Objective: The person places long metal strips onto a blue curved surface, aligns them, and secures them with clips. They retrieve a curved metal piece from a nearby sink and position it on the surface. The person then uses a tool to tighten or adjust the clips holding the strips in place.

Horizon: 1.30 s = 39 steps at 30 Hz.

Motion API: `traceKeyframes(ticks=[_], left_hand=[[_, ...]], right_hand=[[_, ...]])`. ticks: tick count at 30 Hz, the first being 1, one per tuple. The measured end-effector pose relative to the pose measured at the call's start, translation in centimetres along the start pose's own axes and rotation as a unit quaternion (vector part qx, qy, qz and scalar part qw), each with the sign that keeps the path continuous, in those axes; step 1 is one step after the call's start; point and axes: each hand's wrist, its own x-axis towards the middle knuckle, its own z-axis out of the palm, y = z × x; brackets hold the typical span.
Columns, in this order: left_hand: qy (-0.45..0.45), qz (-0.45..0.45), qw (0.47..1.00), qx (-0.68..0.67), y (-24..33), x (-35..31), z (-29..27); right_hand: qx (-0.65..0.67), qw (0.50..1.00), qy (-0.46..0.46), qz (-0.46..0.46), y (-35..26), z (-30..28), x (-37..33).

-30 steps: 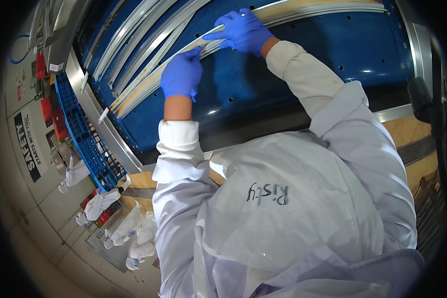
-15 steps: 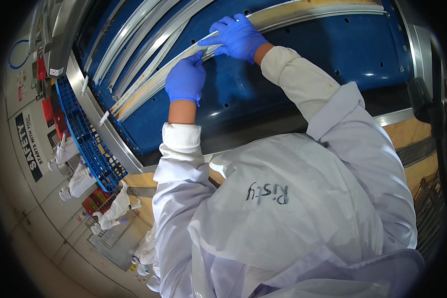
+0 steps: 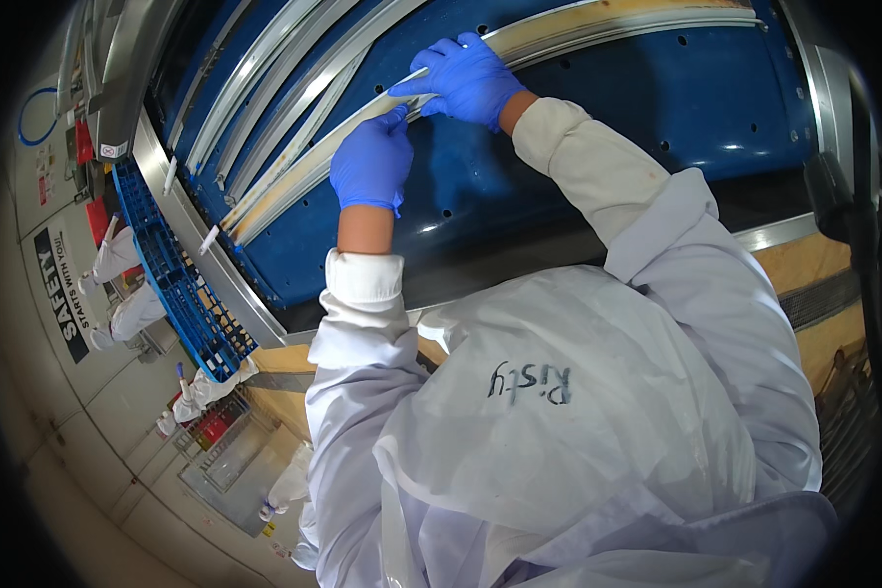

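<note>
Both my hands wear blue gloves and meet on a long, pale, slightly curved rail (image 3: 608, 25) with yellow-brown stains. It runs from lower left to upper right above a blue panel (image 3: 657, 103). My left hand (image 3: 373, 162) is closed at the rail's near edge, with its thumb and fingertips pinched there. Just to the right, my right hand (image 3: 467, 82) is laid over the top of the rail, its fingers bent around it and pointing left. Whatever lies between the fingertips is hidden.
Several metal rails (image 3: 274, 93) lie on the panel at the upper left. A steel frame edge (image 3: 191, 220) with small white pegs borders it, beside a blue plastic crate (image 3: 171, 274). At right stands a dark post (image 3: 838, 196). People in white work at far left.
My left hand has shifted slightly right, and my right hand slightly left and down. Both remain on the rail. The people in the background have changed position.
</note>
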Motion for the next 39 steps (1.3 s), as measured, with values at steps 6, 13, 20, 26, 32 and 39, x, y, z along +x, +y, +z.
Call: traceKeyframes(ticks=[6, 13, 20, 26, 32, 39], left_hand=[[0.010, 0.009, 0.999, -0.045, -1.3, 0.6, 1.2], [0.001, -0.016, 1.000, -0.021, 0.7, 0.5, 0.9], [0.020, 0.015, 1.000, -0.005, 1.2, 0.2, -0.1], [0.001, 0.000, 0.999, -0.035, 1.2, 0.3, 0.2], [0.016, -0.003, 1.000, -0.026, 1.2, 0.6, 1.3], [0.014, 0.024, 1.000, -0.011, 1.7, 0.4, 0.4]], right_hand=[[0.029, 0.999, 0.021, -0.024, 1.1, 0.4, 0.2], [-0.008, 0.999, 0.027, -0.017, 3.8, -1.5, -2.0], [0.008, 0.999, 0.028, -0.013, 4.2, -1.6, -1.9], [-0.012, 1.000, 0.025, -0.005, 4.0, -1.9, -2.0], [-0.018, 0.999, 0.038, -0.012, 3.9, -1.4, -1.8], [-0.003, 0.999, 0.040, -0.002, 4.1, -1.6, -2.0]])
